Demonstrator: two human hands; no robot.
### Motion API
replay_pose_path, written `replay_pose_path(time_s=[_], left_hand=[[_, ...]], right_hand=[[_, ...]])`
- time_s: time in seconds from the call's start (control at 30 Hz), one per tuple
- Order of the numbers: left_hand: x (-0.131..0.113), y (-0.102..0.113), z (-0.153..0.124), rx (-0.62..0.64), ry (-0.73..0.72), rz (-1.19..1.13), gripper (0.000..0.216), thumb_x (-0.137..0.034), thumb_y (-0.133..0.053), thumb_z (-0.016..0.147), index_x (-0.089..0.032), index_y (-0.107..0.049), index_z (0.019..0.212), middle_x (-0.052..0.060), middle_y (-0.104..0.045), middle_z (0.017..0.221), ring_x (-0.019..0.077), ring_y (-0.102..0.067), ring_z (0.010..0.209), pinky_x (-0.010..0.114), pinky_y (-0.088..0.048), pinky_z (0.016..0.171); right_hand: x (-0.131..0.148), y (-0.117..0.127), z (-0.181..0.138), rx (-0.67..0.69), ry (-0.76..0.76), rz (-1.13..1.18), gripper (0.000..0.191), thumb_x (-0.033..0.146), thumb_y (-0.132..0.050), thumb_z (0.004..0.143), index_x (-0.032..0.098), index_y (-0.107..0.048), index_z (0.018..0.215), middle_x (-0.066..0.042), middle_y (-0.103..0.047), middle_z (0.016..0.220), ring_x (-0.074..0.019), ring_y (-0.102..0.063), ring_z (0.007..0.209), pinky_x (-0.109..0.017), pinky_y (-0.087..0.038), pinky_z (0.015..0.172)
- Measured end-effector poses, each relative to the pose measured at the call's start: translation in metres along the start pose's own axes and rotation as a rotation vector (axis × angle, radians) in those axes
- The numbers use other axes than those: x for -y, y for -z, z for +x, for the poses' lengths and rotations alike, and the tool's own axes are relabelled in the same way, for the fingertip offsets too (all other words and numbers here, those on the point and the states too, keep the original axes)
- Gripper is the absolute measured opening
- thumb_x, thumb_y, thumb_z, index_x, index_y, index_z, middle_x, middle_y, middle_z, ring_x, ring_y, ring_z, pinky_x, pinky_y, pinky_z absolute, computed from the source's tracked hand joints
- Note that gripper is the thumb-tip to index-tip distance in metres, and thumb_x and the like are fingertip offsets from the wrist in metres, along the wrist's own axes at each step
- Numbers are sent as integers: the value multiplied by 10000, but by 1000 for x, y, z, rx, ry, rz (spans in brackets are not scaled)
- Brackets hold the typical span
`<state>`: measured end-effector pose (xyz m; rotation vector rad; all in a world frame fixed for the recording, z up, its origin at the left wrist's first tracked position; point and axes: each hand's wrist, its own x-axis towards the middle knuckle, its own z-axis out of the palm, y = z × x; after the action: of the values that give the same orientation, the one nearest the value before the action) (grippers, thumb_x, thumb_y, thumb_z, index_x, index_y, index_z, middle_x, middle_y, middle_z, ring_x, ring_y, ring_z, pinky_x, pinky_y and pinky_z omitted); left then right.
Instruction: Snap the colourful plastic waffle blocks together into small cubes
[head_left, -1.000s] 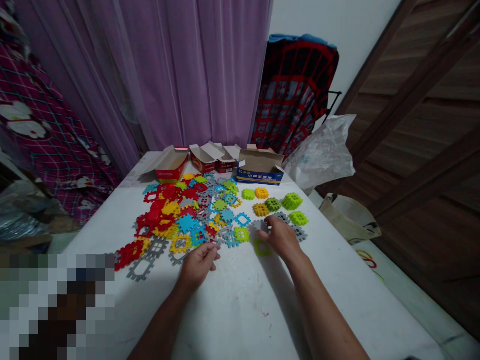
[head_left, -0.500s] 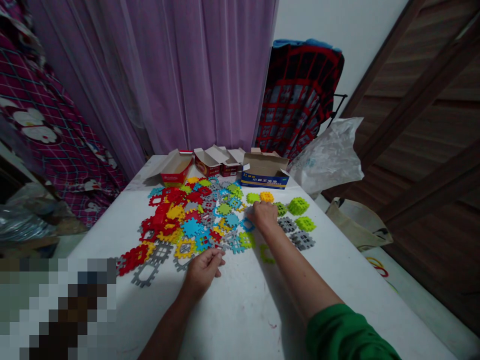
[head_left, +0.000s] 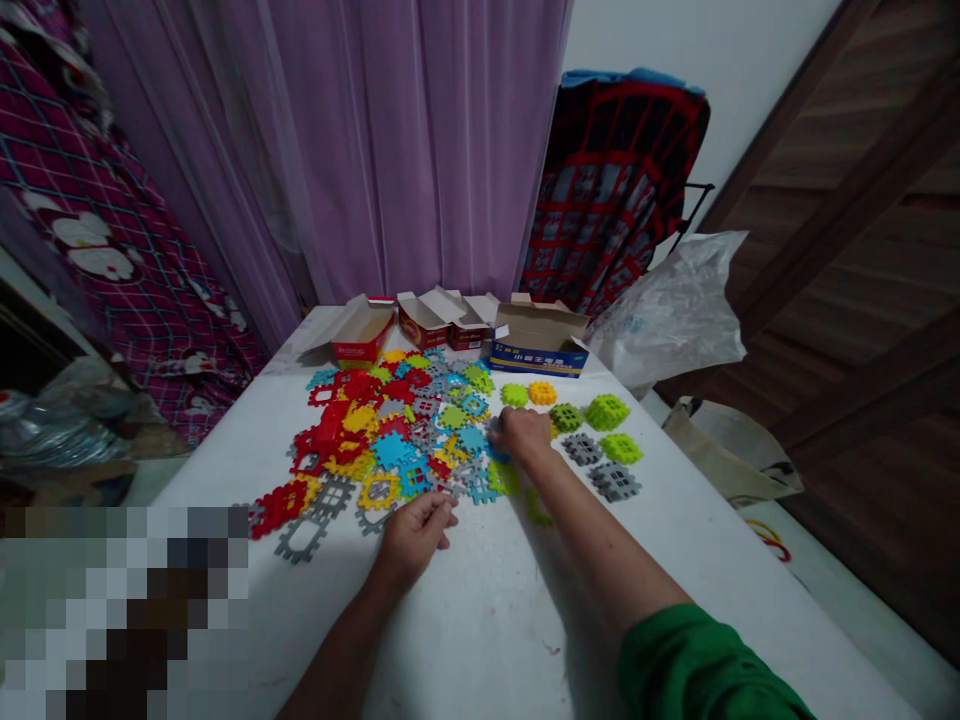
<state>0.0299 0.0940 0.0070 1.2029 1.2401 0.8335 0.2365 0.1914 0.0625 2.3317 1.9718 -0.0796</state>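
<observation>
My right hand (head_left: 523,435) reaches over the right edge of a heap of toothed plastic building pieces (head_left: 390,450). Its fingers pinch a small grey building piece (head_left: 494,426), mostly hidden by the hand. A blue piece (head_left: 498,449) shows just under the fingers. My left hand (head_left: 416,535) rests on the white table (head_left: 480,620) at the heap's near edge, fingers loosely curled, with nothing visible in them. To the right stand joined blocks: a large lime one (head_left: 607,411), grey ones (head_left: 615,481), and a yellow one (head_left: 542,392). A lime frame piece (head_left: 537,508) lies beneath my right forearm.
Along the back edge sit open cardboard boxes: a red one (head_left: 361,350), brown-red ones (head_left: 424,332) and a blue one (head_left: 536,357). A clear plastic bag (head_left: 667,320) hangs beyond the right edge, above a beige bag (head_left: 731,450). Purple curtains (head_left: 397,150) are behind.
The view has shifted slightly, so everything sits a little further right. My right hand has dipped slightly toward the heap, and grey now shows at its fingertips. My left hand stays where it was.
</observation>
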Motion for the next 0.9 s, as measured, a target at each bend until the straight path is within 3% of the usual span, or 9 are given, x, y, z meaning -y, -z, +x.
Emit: replay_pose_path(time_s=[0.23,0.63,0.77,0.9], left_hand=[[0,0,-1,-3,-8,-7,536,-662,-648,630,-174,-683,848,42,-680,745,100,-525,487,209,-302,391],[4,0,0,-6,-19,-11,531,-654,-647,646,-167,-690,853,51,-692,755,99,-533,491,202,-308,387],[3,1,0,-10,-14,-18,521,-644,-648,646,-170,-694,858,51,-697,766,95,-527,492,196,-303,377],[2,0,0,-14,-28,-15,484,-635,-665,633,-184,-695,806,37,-700,757,87,-517,487,187,-306,379]], right_hand=[[-7,0,8,-64,-18,-41,403,413,-616,877,147,-674,1173,-200,-683,1194,-310,-611,1136,-409,-406,934],[-10,4,6,-42,40,-28,345,322,-499,940,151,-747,1108,-191,-694,1170,-310,-609,1138,-394,-438,910],[-29,13,-3,-64,25,36,364,281,-432,957,229,-738,1147,-118,-715,1181,-244,-647,1083,-306,-452,821],[-64,5,-29,-59,-46,245,329,352,-488,925,284,-752,1111,-52,-753,1106,-228,-682,982,-281,-452,731]])
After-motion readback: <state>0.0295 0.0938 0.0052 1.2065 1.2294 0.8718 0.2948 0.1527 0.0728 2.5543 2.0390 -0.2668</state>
